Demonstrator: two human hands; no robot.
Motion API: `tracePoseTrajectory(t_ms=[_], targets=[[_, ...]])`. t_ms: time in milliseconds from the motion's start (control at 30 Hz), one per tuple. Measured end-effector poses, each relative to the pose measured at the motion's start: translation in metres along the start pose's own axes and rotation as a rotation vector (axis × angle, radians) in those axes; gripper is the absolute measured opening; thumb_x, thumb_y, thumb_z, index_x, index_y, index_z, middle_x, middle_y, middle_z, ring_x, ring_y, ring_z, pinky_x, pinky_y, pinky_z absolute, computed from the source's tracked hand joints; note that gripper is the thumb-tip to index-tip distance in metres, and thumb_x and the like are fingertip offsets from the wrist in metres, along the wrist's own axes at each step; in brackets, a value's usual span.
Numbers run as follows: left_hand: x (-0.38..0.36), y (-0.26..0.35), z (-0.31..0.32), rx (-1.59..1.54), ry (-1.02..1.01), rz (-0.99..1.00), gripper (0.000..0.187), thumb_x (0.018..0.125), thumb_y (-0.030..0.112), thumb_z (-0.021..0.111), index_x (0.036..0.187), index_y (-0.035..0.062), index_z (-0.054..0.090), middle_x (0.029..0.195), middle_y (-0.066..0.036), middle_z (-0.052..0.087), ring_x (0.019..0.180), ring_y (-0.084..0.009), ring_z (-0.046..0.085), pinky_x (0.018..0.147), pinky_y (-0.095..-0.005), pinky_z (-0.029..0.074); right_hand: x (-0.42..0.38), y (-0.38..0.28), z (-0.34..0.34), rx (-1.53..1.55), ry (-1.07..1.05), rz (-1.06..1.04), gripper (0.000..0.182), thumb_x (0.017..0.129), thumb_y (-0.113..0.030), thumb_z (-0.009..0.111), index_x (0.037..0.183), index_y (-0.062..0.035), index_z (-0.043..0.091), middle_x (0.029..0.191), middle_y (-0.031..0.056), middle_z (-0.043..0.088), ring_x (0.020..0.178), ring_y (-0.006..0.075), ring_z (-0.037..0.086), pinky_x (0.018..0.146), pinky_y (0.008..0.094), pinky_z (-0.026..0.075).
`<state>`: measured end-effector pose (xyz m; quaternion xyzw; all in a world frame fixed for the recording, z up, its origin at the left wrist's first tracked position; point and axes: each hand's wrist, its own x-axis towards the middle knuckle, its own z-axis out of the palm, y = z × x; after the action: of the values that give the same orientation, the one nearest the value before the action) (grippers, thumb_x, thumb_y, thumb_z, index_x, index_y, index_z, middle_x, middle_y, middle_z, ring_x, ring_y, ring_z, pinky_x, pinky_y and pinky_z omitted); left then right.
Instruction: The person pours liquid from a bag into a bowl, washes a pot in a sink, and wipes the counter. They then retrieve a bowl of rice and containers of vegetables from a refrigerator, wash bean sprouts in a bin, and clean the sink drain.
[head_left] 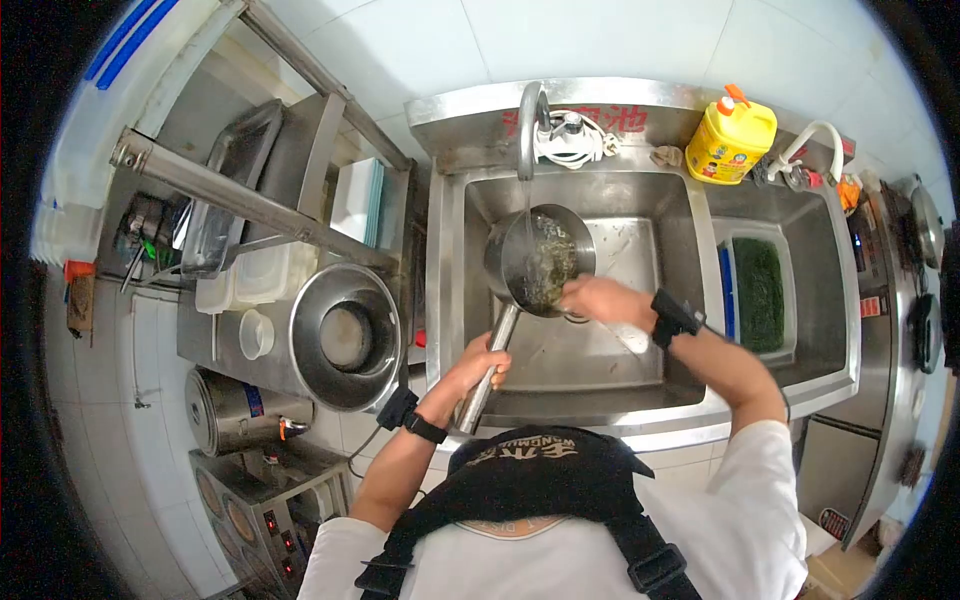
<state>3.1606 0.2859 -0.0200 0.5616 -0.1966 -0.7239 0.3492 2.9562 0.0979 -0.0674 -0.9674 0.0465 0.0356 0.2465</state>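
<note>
A metal saucepan (pixel 502 262) with a long handle is held over the left sink basin (pixel 610 372), tilted, with water and greenish, frothy-looking contents inside. My left hand (pixel 480 364) is wrapped round its handle (pixel 476 400). At the pan's lower right rim is my right hand (pixel 606 302), its fingers curled together and reaching to the inside edge. Whatever those fingers hold, if anything, is hidden. Above the pan hangs the faucet (pixel 528 130), with a thin stream running down into it.
A yellow jug (pixel 731 140) stands on the sink's back ledge beside a coiled white hose (pixel 578 140). The right basin holds a white tub of dark green material (pixel 758 295). At left, a large metal bowl (pixel 308 345) and plastic containers (pixel 270 272) sit below a steel shelf (pixel 250 205).
</note>
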Motion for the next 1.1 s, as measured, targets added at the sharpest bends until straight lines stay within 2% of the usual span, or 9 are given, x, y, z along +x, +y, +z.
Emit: tracePoseTrajectory(t_ms=[100,167,267,333,467,600,733,900,1100], targets=[[0.003,-0.011,0.003,0.017,-0.045,-0.029,0.03,0.07,0.007,0.054,0.094,0.0013,0.037,0.056,-0.002,0.044,0.041,-0.0101,0.042,0.04,-0.0258,0.037,0.006,0.033,-0.013,-0.332,-0.102,0.228,0.025,0.074,-0.011,0.047,0.097,-0.0047,0.057,0.099,0.0073,0.053,0.096,0.0238,0.05,0.078,0.0375,0.044],[0.002,-0.016,0.006,0.027,-0.05,-0.037,0.03,0.07,0.008,0.054,0.093,0.0015,0.038,0.056,-0.002,0.044,0.041,-0.0102,0.042,0.04,-0.0258,0.037,0.021,0.037,-0.025,-0.396,0.421,0.088,0.024,0.074,-0.009,0.047,0.094,-0.0048,0.058,0.103,0.0053,0.052,0.098,0.0224,0.047,0.079,0.035,0.044],[-0.003,-0.008,0.014,0.047,-0.032,-0.018,0.029,0.069,0.008,0.055,0.092,0.0023,0.038,0.056,-0.002,0.044,0.041,-0.0104,0.042,0.04,-0.0255,0.036,0.033,0.039,-0.007,-0.649,0.516,0.101,0.024,0.073,-0.009,0.049,0.093,-0.0035,0.059,0.103,0.0048,0.05,0.099,0.0217,0.045,0.082,0.0329,0.042],[-0.002,-0.003,0.015,0.008,0.015,0.015,0.027,0.069,0.007,0.054,0.091,0.003,0.038,0.056,-0.002,0.044,0.041,-0.0104,0.042,0.04,-0.025,0.036,0.029,0.031,0.013,-0.498,0.106,0.346,0.023,0.074,-0.01,0.049,0.091,-0.0011,0.06,0.104,0.0077,0.05,0.1,0.023,0.046,0.084,0.0342,0.04],[0.007,-0.006,0.012,0.074,0.053,0.04,0.025,0.069,0.006,0.053,0.089,0.0034,0.038,0.056,-0.002,0.044,0.041,-0.0104,0.042,0.039,-0.0249,0.035,0.045,0.012,0.059,0.066,-0.025,0.316,0.023,0.076,-0.007,0.046,0.095,-0.0049,0.06,0.096,0.0111,0.054,0.091,0.0282,0.05,0.08,0.0393,0.042],[0.013,-0.005,0.007,-0.061,0.049,0.023,0.022,0.07,0.007,0.055,0.084,0.005,0.038,0.057,-0.002,0.045,0.041,-0.01,0.042,0.039,-0.0244,0.034,0.041,-0.018,0.023,0.763,0.187,0.228,0.021,0.08,-0.008,0.049,0.098,-0.0035,0.058,0.095,0.0149,0.056,0.088,0.0279,0.054,0.078,0.0347,0.042],[0.016,-0.011,-0.001,-0.236,-0.016,-0.045,0.018,0.078,0.012,0.053,0.089,0.006,0.04,0.057,0.002,0.042,0.04,-0.0069,0.039,0.039,-0.0217,0.034,-0.001,0.017,-0.002,0.212,0.207,0.188,0.018,0.074,0.002,0.053,0.09,-0.003,0.059,0.085,0.014,0.057,0.084,0.0272,0.054,0.072,0.035,0.042],[0.024,-0.008,-0.003,-0.841,-0.436,-0.228,0.017,0.082,0.019,0.049,0.089,0.0056,0.04,0.056,0.004,0.036,0.039,-0.0034,0.036,0.037,-0.0197,0.034,-0.019,-0.027,-0.027,0.128,1.008,0.389,0.025,0.072,-0.002,0.054,0.094,-0.01,0.062,0.097,0.0124,0.055,0.095,0.0278,0.05,0.083,0.0376,0.037],[0.024,0.005,0.019,-1.107,-0.854,-0.351,0.029,0.089,0.034,0.043,0.082,0.0069,0.035,0.053,0.004,0.037,0.035,-0.002,0.039,0.036,-0.0178,0.034,0.008,-0.073,-0.001,-0.252,0.643,0.242,0.039,0.075,-0.017,0.06,0.114,-0.0217,0.054,0.131,-0.0038,0.04,0.119,0.0204,0.035,0.097,0.0387,0.027]])
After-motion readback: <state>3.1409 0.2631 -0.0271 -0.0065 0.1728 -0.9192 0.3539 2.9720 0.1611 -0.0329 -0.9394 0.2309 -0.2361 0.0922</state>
